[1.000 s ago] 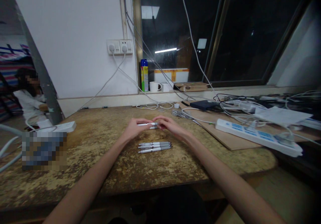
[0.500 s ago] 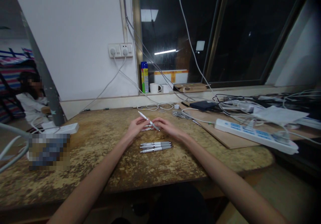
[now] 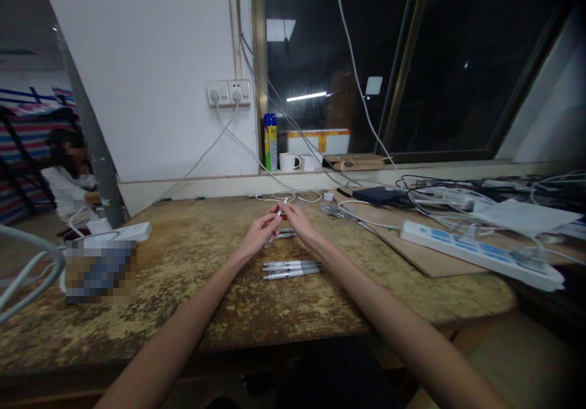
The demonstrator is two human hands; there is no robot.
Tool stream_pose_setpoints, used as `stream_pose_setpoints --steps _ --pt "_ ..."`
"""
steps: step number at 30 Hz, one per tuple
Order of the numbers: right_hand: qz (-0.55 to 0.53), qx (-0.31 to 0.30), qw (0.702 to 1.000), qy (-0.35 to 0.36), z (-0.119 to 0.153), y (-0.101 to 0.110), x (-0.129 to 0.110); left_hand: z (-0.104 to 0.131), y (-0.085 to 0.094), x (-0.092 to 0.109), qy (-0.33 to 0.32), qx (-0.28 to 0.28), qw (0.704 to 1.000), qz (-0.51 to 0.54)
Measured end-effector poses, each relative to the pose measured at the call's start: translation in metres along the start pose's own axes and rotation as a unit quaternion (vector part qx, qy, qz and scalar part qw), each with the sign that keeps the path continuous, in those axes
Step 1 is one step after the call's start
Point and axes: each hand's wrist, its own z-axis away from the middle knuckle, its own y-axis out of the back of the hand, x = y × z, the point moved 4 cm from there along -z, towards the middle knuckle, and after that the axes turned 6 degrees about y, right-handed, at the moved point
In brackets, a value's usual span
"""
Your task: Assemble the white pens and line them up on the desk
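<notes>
Both hands meet over the middle of the worn wooden table. A white and grey pen [image 3: 279,213] slants between them, its upper end pointing away from me. Closed around its lower part is my left hand [image 3: 259,234]. The fingers of my right hand [image 3: 298,221] pinch the pen near its upper end. Behind the hands, more white pens [image 3: 287,233] lie on the wood, partly covered. Nearer to me, several white and grey pens [image 3: 292,268] lie side by side in a small group.
A power strip [image 3: 480,253] and a thin board [image 3: 425,262] are on the right, among tangled cables. At the back left corner lies another power strip [image 3: 132,234]. A mug [image 3: 288,162] and spray can [image 3: 270,143] stand on the sill. A person [image 3: 68,180] sits far left.
The pen between my hands has swung round, its upper end now tilting away to the right instead of left. My right hand has moved up toward that end. The view has shifted slightly.
</notes>
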Motion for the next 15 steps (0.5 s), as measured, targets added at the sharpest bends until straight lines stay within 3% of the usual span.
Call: stream_pose_setpoints --steps 5,11,15 --pt "-0.143 0.082 0.986 -0.035 -0.005 0.015 0.000 -0.001 0.013 -0.008 0.020 0.063 0.997 -0.028" --pt "-0.263 0.048 0.961 -0.069 0.003 0.037 -0.013 -0.002 0.021 -0.012 -0.011 0.101 0.990 -0.096" --pt "-0.269 0.039 0.960 -0.065 0.009 0.037 -0.025 -0.001 0.021 -0.013 -0.021 0.097 0.988 -0.116"
